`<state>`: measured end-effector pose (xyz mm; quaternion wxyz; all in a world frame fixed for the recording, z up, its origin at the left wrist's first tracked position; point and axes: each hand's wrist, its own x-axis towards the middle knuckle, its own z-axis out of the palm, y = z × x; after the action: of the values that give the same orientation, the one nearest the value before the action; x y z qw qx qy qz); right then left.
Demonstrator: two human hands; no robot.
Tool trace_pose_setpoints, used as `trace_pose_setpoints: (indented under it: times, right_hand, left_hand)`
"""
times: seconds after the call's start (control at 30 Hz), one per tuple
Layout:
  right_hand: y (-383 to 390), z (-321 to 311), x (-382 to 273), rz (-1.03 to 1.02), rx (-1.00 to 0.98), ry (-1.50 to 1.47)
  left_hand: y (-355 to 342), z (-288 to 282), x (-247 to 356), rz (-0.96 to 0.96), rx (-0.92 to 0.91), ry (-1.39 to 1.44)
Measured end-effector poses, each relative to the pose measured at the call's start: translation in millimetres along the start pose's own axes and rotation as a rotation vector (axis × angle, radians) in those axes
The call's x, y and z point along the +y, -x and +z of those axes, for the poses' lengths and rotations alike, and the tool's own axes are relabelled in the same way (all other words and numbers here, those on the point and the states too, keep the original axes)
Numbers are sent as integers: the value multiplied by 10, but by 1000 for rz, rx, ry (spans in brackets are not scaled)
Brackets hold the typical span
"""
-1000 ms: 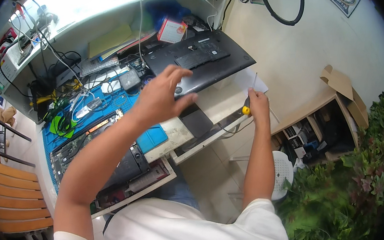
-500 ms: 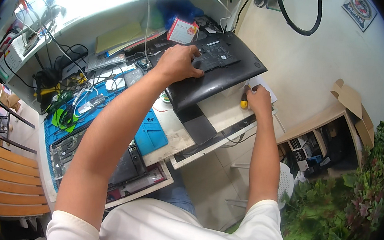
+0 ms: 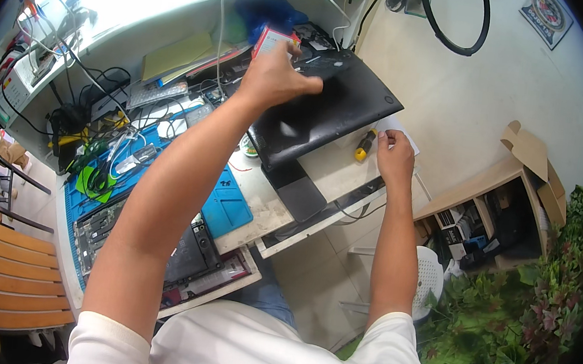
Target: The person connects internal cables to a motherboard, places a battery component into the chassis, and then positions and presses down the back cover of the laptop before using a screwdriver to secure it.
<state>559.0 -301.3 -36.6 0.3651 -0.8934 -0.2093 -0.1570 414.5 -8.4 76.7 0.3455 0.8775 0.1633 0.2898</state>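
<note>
Fingers (image 3: 385, 138) of the right hand (image 3: 397, 156) curl loosely apart beside the screwdriver (image 3: 365, 145), which lies on the desk (image 3: 339, 166) between the black device (image 3: 326, 119) and the near edge, yellow end toward the person, long axis running away and slightly right. Left hand (image 3: 273, 77) spreads over the device, its hold impossible to tell. Half a second ago the right hand met the screwdriver.

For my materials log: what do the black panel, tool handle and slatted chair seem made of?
Black panel: probably plastic or coated metal, glossy by its highlights.
Tool handle: likely plastic or rubber, smooth, its yellow even.
Slatted chair: apparently varnished wood, by its orange-brown slats.
</note>
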Motion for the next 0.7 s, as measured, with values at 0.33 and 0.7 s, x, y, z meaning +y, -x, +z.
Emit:
trace_pose_setpoints:
  times: [0.33,0.7]
  right_hand:
    - [88,-256,-153,-113,360,-127]
    - [781,-718,-2250,150,-955,-1672]
  left_hand:
    - [237,-588,206,-138,-93,932]
    - [2100,-2389,-207,-164,-293,1118]
